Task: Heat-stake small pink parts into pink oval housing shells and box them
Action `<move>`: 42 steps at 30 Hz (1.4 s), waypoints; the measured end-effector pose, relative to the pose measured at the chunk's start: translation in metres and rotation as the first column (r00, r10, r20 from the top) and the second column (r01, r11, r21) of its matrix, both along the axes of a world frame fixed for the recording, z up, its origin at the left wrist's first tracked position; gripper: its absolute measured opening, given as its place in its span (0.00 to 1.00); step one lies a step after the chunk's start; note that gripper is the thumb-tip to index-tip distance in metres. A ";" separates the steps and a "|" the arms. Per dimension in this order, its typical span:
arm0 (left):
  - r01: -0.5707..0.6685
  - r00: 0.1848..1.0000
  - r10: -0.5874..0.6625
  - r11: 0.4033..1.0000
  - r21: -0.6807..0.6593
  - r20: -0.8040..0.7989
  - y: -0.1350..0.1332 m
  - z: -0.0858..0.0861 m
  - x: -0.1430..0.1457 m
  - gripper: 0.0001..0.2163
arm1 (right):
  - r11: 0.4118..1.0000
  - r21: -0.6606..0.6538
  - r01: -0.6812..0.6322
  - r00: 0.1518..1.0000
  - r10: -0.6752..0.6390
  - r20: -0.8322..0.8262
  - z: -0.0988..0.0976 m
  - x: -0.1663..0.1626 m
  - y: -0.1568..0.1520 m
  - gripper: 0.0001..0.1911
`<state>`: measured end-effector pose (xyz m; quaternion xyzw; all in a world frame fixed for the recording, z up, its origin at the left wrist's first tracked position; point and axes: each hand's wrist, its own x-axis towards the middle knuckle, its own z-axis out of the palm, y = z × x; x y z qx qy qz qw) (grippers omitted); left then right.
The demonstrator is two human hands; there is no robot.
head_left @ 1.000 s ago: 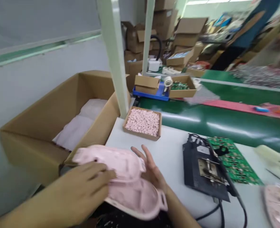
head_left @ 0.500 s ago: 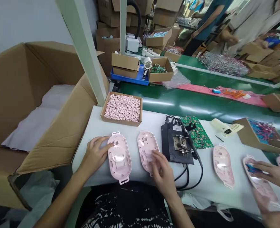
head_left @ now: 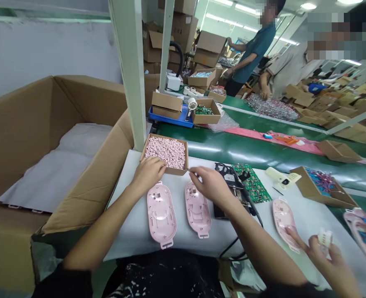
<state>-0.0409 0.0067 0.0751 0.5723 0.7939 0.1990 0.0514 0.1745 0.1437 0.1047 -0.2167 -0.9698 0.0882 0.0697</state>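
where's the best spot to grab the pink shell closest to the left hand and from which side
Probably from above, with the fingers pinching both long sides of the pink plastic shell near mid-length. It lies flat, and its long, curved rim looks easiest to hold evenly. The small tab at the near end looks too slight to trust. The left hand is already just beyond the far end.

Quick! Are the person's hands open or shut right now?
Left hand: curled at the cardboard tray of pink pieces; holding anything cannot be told.
Right hand: pinched above a pink plastic shell; holding anything cannot be told.
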 end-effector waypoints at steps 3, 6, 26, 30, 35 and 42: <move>-0.001 1.000 0.001 0.991 -0.131 -0.001 0.050 0.013 -0.008 0.09 | 0.992 -0.017 -0.124 0.986 0.126 0.108 0.002 -0.070 0.035 0.15; -0.014 1.000 0.019 0.965 -0.263 0.019 0.074 0.016 -0.014 0.12 | 0.977 -0.029 -0.209 0.959 0.211 0.191 -0.007 -0.112 0.053 0.13; 0.055 0.988 -0.029 0.984 -0.171 0.149 0.067 -0.003 -0.051 0.09 | 0.954 -0.210 -0.213 0.975 0.221 0.013 -0.019 -0.121 0.070 0.13; 0.063 0.995 -0.046 0.981 -0.183 0.094 0.074 0.004 -0.052 0.08 | 0.950 -0.224 -0.216 0.975 0.201 -0.090 0.003 -0.110 0.066 0.19; 0.047 0.999 -0.047 0.999 -0.021 0.019 0.046 0.022 -0.039 0.10 | 0.958 -0.256 -0.132 0.967 0.067 -0.246 0.017 -0.050 0.040 0.15; 0.148 0.953 -0.094 0.974 0.173 -0.286 -0.071 -0.018 0.023 0.13 | 0.884 -0.465 -0.041 0.942 -0.120 -0.312 -0.038 0.036 -0.012 0.12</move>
